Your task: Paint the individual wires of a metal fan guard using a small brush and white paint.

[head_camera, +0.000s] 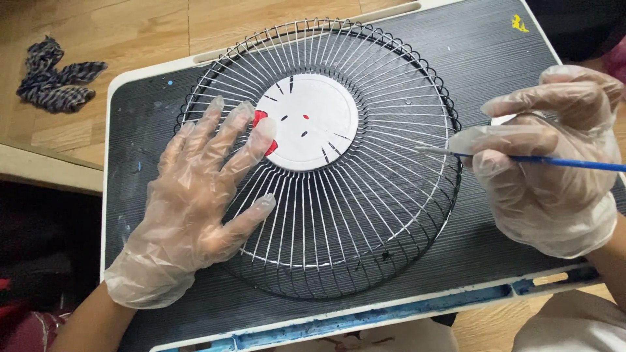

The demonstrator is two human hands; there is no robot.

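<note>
One cloth (55, 75) beyond fan guard (319, 156).

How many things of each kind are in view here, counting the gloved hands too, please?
Gloved hands: 2 (left hand, right hand)
Wire fan guard: 1
Blue-handled paintbrush: 1
Dark lap tray: 1
Knotted dark cloth: 1
Total: 6

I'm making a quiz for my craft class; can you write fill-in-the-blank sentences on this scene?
1. The right hand holds a thin blue ____.
2. The left hand lies flat on the wire fan ____.
3. Both hands wear clear plastic ____.

Missing words: paintbrush; guard; gloves.
</note>
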